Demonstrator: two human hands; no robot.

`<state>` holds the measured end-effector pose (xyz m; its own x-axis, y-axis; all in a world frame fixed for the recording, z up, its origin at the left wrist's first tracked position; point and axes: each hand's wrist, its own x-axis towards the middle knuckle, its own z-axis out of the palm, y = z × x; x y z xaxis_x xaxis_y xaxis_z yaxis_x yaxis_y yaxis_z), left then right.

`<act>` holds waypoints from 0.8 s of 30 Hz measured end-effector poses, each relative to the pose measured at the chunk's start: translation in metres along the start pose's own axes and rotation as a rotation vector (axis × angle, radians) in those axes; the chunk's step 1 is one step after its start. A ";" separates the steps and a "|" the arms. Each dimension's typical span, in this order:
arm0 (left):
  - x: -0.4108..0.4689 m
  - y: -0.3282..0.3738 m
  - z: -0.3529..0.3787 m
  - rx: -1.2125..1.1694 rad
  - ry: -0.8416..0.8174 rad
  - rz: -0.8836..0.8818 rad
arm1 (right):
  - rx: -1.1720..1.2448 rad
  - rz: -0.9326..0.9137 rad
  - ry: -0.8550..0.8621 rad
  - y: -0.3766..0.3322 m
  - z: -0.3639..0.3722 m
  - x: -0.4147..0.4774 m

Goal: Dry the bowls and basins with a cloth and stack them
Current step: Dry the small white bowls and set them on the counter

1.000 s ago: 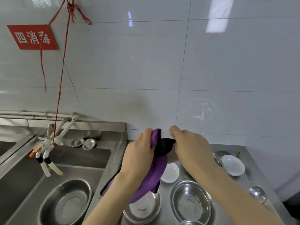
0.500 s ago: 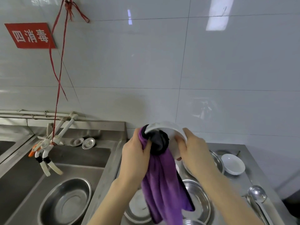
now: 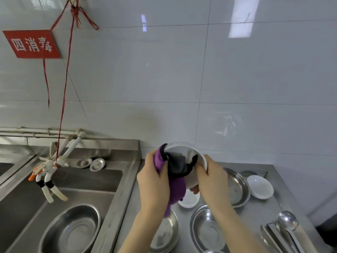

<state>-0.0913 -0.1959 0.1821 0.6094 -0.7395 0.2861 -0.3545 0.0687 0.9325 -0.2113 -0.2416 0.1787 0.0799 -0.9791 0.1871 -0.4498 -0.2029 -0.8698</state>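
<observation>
Holding: white bowl (image 3: 184, 149) gripped at its rim by the right hand (image 3: 212, 179), fingers curled round the edge; tipped on its side, mouth toward the left grip.
Wiping: purple cloth (image 3: 176, 189) bunched in the left hand (image 3: 154, 181), fingers clamped round it, dark end stuffed into the hollow of the bowl.
Whereabouts: raised off the counter (image 3: 259, 212), caught between both grips, straight above a small white bowl (image 3: 189, 200).
Weight: probably light, easy to carry one-handed.
Stiffness: rigid and likely breakable (ceramic or melamine, cannot tell which); no squeezing needed, no knocking against steel.
Slipperiness: glossy and likely wet, so apt to slide out of a rim pinch; safer with fingers spread under the base.
Cloth handling: soft and limp, tail hanging below the left grip; best kept gathered, off the dishes underneath.
Best hold: rim on the side away from the cloth, turned bit by bit to bring undried wall round to the wiping side.
Below the right wrist: steel basin (image 3: 207, 232), mouth up.
Beyond the right grip: wide steel basin (image 3: 237, 187) and a shallow white bowl (image 3: 260, 187), possible stacking spots.
</observation>
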 end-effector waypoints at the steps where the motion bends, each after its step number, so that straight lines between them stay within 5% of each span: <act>1: -0.001 -0.002 0.000 -0.027 -0.014 -0.033 | 0.029 0.039 0.005 0.003 0.004 -0.001; 6: 0.015 -0.010 -0.010 0.267 -0.146 0.203 | -0.101 -0.048 -0.104 -0.008 -0.013 0.006; 12: 0.028 -0.002 -0.009 0.571 -0.365 0.474 | -0.901 -0.384 -0.254 -0.036 -0.033 0.027; 17: 0.026 -0.001 -0.008 0.324 -0.126 0.319 | -0.483 -0.251 -0.010 -0.027 -0.024 0.012; 20: 0.015 0.006 -0.005 0.062 -0.014 0.095 | -0.183 -0.077 -0.054 -0.013 -0.011 0.001; 24: 0.017 0.004 -0.010 0.158 -0.104 0.167 | -0.023 0.077 -0.148 -0.005 -0.009 0.003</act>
<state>-0.0756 -0.2013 0.1930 0.4594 -0.7924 0.4012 -0.5555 0.0961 0.8260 -0.2171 -0.2431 0.1883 0.1733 -0.9836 0.0496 -0.4799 -0.1282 -0.8679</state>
